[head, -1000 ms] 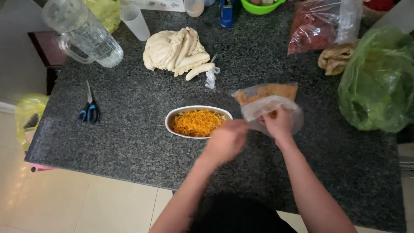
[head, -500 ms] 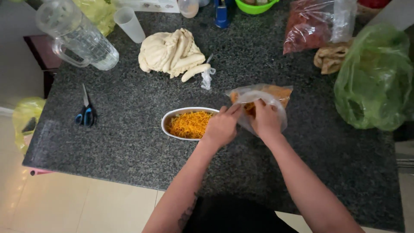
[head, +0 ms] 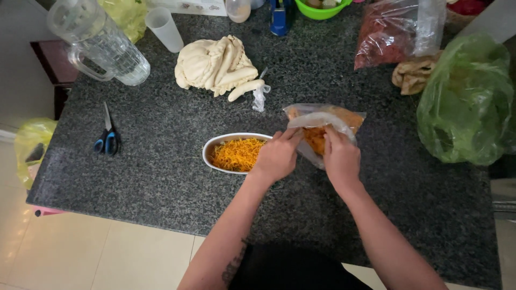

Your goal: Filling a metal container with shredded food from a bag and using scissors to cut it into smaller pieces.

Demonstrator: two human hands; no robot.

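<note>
Both of my hands grip a clear plastic bag (head: 328, 119) with orange shredded food inside, lying on the dark granite counter (head: 161, 172). My left hand (head: 278, 156) pinches the bag's mouth on its left side. My right hand (head: 341, 159) holds the mouth's right side, fingers curled over the plastic. Just left of my left hand sits a white oval dish (head: 215, 147) filled with shredded orange food (head: 238, 153).
Blue-handled scissors (head: 107, 137) lie at the left. A clear jug (head: 97, 43), a plastic cup (head: 164, 28) and a pale lump of dough (head: 217, 65) stand further back. A red-filled bag (head: 389, 37) and a green bag (head: 465, 102) sit at the right.
The bag and both hands have stayed beside the dish; my fingers have shifted along the bag's mouth. The view has drifted slightly.
</note>
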